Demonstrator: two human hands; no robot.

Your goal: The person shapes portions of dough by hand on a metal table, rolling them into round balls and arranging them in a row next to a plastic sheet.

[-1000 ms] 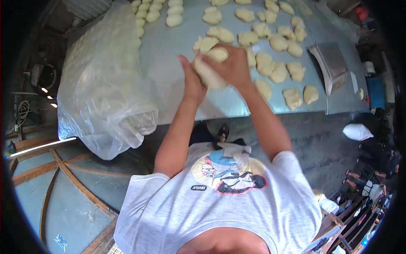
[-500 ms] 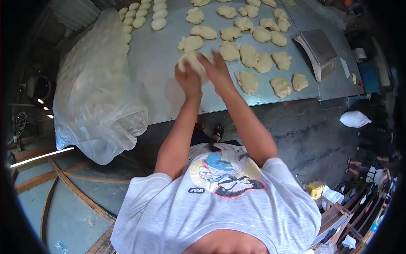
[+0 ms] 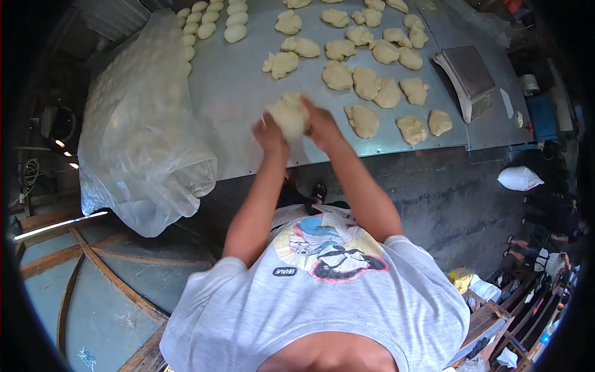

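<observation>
A pale, soft piece of dough point(image 3: 289, 116), slightly blurred, is between my two hands near the front edge of the metal table point(image 3: 229, 124). My left hand point(image 3: 271, 134) grips it along its left side, smeared a little by motion. On the opposite side, my right hand point(image 3: 319, 127) has its fingers curled round the dough's edge. Lumpy dough pieces point(image 3: 365, 82) lie spread over the table's middle and right; the closest ones are a lump point(image 3: 280, 64) just beyond my hands and another point(image 3: 362, 121) to the right.
Smooth dough balls point(image 3: 235, 33) stand in rows at the far left, beside a clear plastic sheet point(image 3: 139, 130) that covers more and hangs over the front edge. A grey scale point(image 3: 466, 80) sits on the right. A white sack point(image 3: 520, 178) is beyond the table's right end.
Both hands have come toward me with the dough piece, away from the lump beyond it. They are further apart now, and more of the dough shows between them.
</observation>
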